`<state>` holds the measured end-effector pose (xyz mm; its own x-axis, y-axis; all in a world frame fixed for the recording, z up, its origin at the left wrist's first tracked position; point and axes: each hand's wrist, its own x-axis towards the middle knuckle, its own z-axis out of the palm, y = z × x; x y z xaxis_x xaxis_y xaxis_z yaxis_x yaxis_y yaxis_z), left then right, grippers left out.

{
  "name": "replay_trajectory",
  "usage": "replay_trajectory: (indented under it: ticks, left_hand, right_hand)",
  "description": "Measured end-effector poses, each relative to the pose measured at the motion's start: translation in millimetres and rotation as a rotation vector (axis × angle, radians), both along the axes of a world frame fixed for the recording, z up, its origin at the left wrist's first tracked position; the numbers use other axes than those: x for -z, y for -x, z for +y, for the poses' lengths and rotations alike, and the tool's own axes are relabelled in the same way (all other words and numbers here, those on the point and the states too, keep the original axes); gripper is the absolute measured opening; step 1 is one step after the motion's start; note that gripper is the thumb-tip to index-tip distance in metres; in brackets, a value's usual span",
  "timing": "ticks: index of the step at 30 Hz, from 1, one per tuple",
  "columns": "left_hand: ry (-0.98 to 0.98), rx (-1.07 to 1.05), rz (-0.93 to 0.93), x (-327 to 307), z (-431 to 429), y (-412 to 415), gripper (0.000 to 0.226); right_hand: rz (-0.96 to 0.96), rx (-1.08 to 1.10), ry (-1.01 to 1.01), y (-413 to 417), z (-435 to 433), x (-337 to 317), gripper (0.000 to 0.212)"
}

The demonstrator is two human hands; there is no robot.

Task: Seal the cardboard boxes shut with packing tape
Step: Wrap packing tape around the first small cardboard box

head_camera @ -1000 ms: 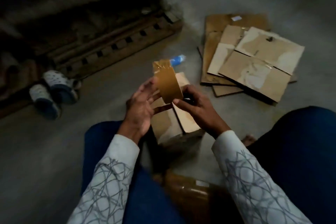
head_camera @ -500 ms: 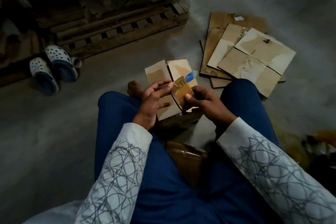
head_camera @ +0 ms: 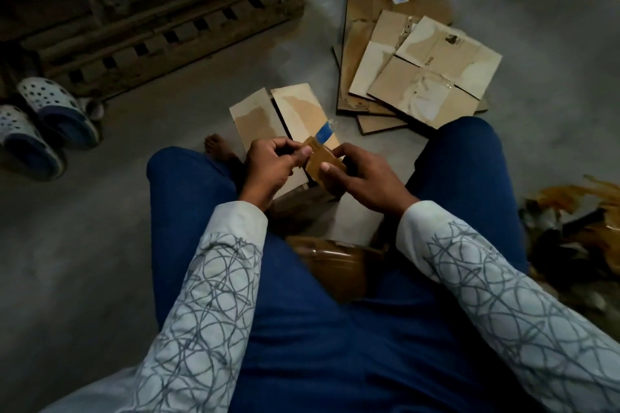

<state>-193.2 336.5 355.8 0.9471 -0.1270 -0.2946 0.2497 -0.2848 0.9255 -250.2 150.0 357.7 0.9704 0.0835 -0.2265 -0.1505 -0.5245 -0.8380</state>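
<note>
— Dim concrete floor (head_camera: 100, 261), wooden pallet (head_camera: 167, 27) along the back, pair of clogs (head_camera: 50, 117) off to the left; so where's the tape at?

— brown tape roll (head_camera: 327, 163) is up in both hands, right over the small cardboard box (head_camera: 268, 114) standing on the floor between the knees; right hand (head_camera: 364, 179) has its fingers wrapped round the roll, thumb on its face; left hand (head_camera: 268, 168) is curled, thumb pinching the roll's near edge; blue tab (head_camera: 323, 137) pokes up off the top; flattened cartons (head_camera: 436, 77) piled past the right knee
</note>
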Motion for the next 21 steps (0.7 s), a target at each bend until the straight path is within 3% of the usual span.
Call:
replay_trajectory:
  ticks: [9,21]
  left_hand:
    - [0.012,-0.186,0.041,-2.5,10.6,2.7,0.011]
    - [-0.016,-0.213,0.017,-1.7,8.3,0.8,0.016]
  right_hand:
    - [-0.092,0.009,0.049,1.3,16.4,3.7,0.042]
    - [-0.086,0.019,0.085,-7.3,14.8,6.6,0.045]
